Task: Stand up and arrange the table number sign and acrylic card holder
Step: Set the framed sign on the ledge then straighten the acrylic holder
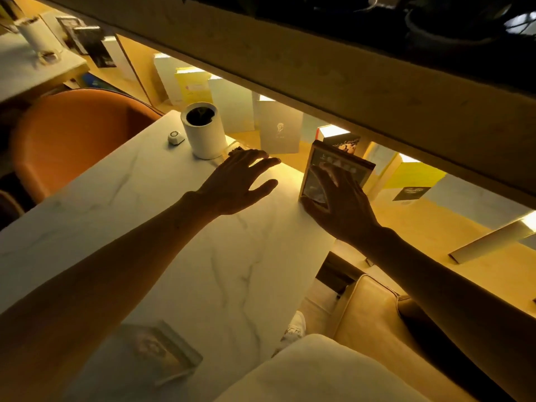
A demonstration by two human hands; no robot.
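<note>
An acrylic card holder (345,165) with a printed card stands upright at the far right edge of the white marble table (139,216). My right hand (342,207) lies against its front face and lower corner, fingers spread over the card. My left hand (240,181) hovers open above the table to the left of it, fingers apart, holding nothing. A small dark object (236,151) peeks out beyond my left fingertips beside the white cylinder; I cannot tell what it is. A flat framed card (158,352) lies on the table's near edge under my left forearm.
A white cylindrical holder (203,132) and a small round white button (175,137) stand at the table's far end. Books line a lit wooden shelf (406,227) behind the table. An orange chair (75,140) is left, a cream seat (371,311) right.
</note>
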